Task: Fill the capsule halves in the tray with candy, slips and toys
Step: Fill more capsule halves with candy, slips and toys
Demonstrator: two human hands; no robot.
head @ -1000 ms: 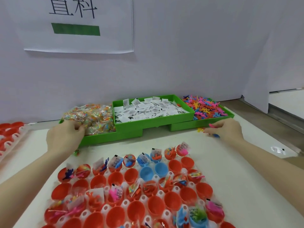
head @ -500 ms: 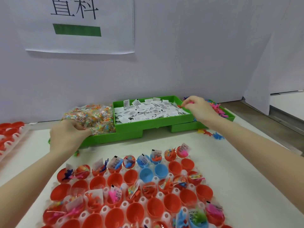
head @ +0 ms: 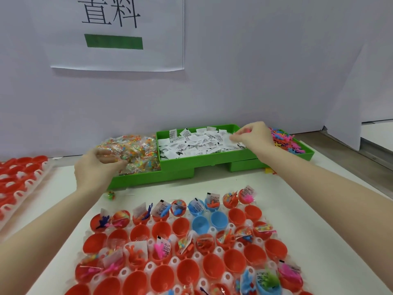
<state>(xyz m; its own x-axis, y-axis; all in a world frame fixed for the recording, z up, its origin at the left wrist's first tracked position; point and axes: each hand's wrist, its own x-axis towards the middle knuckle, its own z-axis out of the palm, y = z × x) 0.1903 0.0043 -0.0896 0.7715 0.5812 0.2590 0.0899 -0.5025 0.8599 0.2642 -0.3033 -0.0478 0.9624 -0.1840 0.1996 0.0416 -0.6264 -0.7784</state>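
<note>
Spare rack of red halves [head: 19,177] at far left; left hand [head: 95,169] grips a candy packet [head: 112,155] from the candy bin [head: 136,154]; right hand [head: 253,136] pinches a slip [head: 232,139] over the slips bin [head: 200,143], something pink also in its fingers; toys [head: 285,141] far right. Step: gathering fillings. Next, judged: carry both to an empty half in the near tray [head: 148,267], many halves unfilled.
</note>
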